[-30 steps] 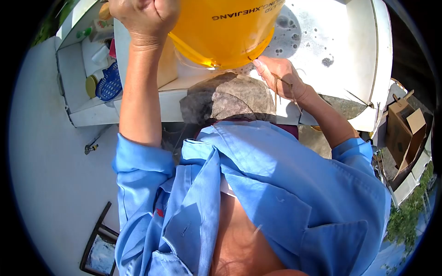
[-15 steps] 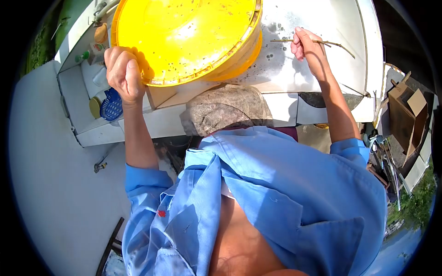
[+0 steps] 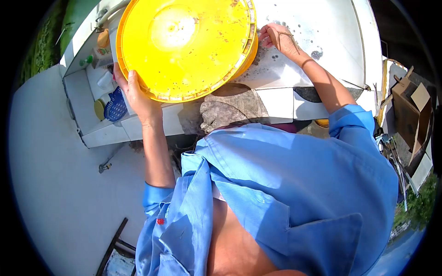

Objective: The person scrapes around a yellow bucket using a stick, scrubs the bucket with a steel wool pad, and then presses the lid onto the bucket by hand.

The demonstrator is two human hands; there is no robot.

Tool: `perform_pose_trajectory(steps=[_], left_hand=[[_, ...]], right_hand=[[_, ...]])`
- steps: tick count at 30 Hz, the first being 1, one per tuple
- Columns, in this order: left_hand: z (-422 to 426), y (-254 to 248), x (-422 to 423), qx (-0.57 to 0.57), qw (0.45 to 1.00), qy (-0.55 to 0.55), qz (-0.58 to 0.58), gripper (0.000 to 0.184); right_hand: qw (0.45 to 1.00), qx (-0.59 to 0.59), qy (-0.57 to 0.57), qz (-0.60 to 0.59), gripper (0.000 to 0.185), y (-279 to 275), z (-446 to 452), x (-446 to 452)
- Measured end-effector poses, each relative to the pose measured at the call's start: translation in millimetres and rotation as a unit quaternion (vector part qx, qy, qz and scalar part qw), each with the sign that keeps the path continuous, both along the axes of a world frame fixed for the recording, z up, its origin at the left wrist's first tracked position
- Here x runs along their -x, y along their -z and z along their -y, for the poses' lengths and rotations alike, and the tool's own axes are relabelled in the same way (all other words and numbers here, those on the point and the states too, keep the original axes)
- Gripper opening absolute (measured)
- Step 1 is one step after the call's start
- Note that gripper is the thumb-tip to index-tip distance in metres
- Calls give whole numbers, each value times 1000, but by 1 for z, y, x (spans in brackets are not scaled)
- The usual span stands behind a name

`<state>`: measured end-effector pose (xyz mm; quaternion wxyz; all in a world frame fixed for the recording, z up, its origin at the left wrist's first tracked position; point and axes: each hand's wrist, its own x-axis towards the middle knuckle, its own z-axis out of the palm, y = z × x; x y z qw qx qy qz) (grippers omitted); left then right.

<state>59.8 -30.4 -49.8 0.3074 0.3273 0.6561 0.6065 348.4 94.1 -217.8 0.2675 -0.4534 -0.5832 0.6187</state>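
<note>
A large yellow bucket (image 3: 184, 55) is tipped so that its round face, flecked with dark specks, shows above the white tiled counter (image 3: 322, 60). My left hand (image 3: 138, 94) grips its rim at the lower left. To the right of the bucket is my right hand (image 3: 278, 37), its fingers bent close to the bucket's side. A thin brown twig (image 3: 290, 36) lies across that hand, held in it. A grey-brown cloth (image 3: 235, 106) hangs over the counter's front edge below the bucket.
A side compartment at the left holds a blue plastic basket (image 3: 115, 106), a gold lid (image 3: 99, 109) and a white cup (image 3: 105, 80). On the right stands an open cardboard box (image 3: 410, 106). A small tap (image 3: 105, 167) sticks out at the lower left.
The bucket has turned from upright-lettered side view to its round face, then shifted slightly down. My left hand moved down with the rim. My right hand swung out right, then back left toward the bucket.
</note>
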Motion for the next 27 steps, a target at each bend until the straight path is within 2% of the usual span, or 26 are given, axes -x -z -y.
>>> perform_pose_trajectory(steps=[3, 5, 6, 7, 9, 10, 11, 13, 14, 18, 21, 25, 27], left_hand=[[0, 2, -3, -7, 1000, -4, -16, 49], [-2, -2, -3, 9, 1000, 13, -13, 46], [-4, -2, 1, 11, 1000, 15, -24, 44], [-5, -1, 4, 17, 999, 19, -34, 42], [-5, 2, 11, 22, 998, 24, -45, 44], [-5, 3, 12, 26, 998, 26, -56, 46], [-6, 4, 10, 27, 998, 25, -55, 46], [-8, 3, 7, -5, 998, 21, -55, 42], [-8, 3, 6, -6, 998, 20, -55, 42], [-7, 3, 10, 12, 998, 17, -59, 45], [-8, 0, 9, 23, 997, 28, -62, 47], [-6, 2, 11, 25, 997, 23, -64, 48], [-7, 2, 12, 23, 998, 22, -61, 48]], right_hand=[[998, -22, -35, 46, 31, -12, 27, -6], [968, -102, -167, 154, 29, -10, 37, -10], [955, -151, -189, 175, 27, -23, 35, -9], [956, -148, -186, 173, 27, -22, 34, -11], [988, -74, -100, 87, 26, -12, 20, -13], [972, -185, -85, 114, 26, 0, 14, -12], [972, -185, -85, 114, 26, 7, 15, -16], [949, -189, -187, 170, 25, -2, 20, -17], [942, -187, -188, 208, 22, -9, 26, -15], [916, -237, -260, 192, 21, -21, 37, -18], [936, -213, -226, 165, 20, -18, 38, -17], [934, -152, -254, 202, 18, -13, 42, -12], [876, -254, -355, 205, 17, -10, 45, -17]])
